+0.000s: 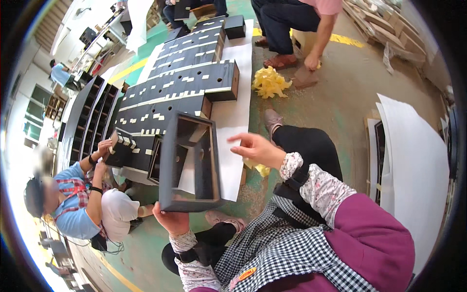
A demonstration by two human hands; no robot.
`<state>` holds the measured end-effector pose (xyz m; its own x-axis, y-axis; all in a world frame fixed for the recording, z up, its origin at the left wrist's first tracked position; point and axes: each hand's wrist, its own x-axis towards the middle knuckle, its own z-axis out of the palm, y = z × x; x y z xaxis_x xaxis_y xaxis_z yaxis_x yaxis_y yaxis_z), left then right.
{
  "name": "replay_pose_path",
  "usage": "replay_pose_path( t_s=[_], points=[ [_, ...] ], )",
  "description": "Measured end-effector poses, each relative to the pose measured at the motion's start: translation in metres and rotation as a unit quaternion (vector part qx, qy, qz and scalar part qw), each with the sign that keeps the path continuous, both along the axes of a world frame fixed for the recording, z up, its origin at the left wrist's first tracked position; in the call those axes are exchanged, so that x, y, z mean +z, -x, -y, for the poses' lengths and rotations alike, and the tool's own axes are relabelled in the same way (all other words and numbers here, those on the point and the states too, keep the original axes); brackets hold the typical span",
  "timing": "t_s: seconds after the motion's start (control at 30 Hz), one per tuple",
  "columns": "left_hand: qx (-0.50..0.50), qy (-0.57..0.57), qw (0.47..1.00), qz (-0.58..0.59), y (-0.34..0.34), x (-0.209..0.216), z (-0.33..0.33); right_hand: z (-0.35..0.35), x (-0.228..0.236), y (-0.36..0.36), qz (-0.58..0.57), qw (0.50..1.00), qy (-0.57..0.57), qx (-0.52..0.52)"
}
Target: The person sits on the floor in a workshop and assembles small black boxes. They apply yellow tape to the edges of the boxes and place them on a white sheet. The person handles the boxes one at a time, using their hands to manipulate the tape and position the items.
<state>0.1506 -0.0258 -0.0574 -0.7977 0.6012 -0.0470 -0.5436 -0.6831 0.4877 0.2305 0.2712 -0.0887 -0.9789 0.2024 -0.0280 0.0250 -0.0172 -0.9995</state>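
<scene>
An open dark grey box [167,160], like a deep rectangular drawer, is tilted up in front of me. My left hand [172,220] grips it at its lower left corner, with part of the fingers hidden behind the wall. Through the opening I see the bare brownish inside and a hole. To the right of the box, my right hand [260,150] is held in the air, fingers apart, with nothing visible in it. Beyond stand rows of black boxes [168,82] bearing small strips of pale tape.
A crouching person at left handles a taped black box [120,147]. Another person squats at the far right, beside a heap of yellow tape scraps [270,82]. White sheeting [232,114] lies under the rows. White boards [408,160] lean at my right.
</scene>
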Motion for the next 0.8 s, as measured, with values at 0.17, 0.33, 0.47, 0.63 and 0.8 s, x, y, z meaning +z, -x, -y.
replay_pose_path(
  t_s=[0.17,0.33,0.47,0.63,0.8],
  points=[
    [-0.046,-0.119,0.988,0.087,0.007,-0.002,0.013,0.002,0.047,-0.020,-0.236,0.859,-0.439,-0.116],
    [-0.049,0.043,0.997,0.032,-0.008,0.019,0.006,0.011,0.040,-0.014,-0.328,0.771,-0.542,0.065],
    [-0.013,0.254,0.967,-0.030,0.014,0.029,-0.011,0.022,0.018,-0.033,-0.196,0.856,-0.434,0.201],
    [-0.439,0.129,0.888,-0.046,0.110,-0.015,0.028,0.045,0.025,-0.048,0.136,0.947,0.170,0.236],
    [-0.169,0.404,0.877,-0.198,0.086,0.016,-0.015,0.017,0.019,-0.085,0.180,0.886,0.418,0.091]
  ],
)
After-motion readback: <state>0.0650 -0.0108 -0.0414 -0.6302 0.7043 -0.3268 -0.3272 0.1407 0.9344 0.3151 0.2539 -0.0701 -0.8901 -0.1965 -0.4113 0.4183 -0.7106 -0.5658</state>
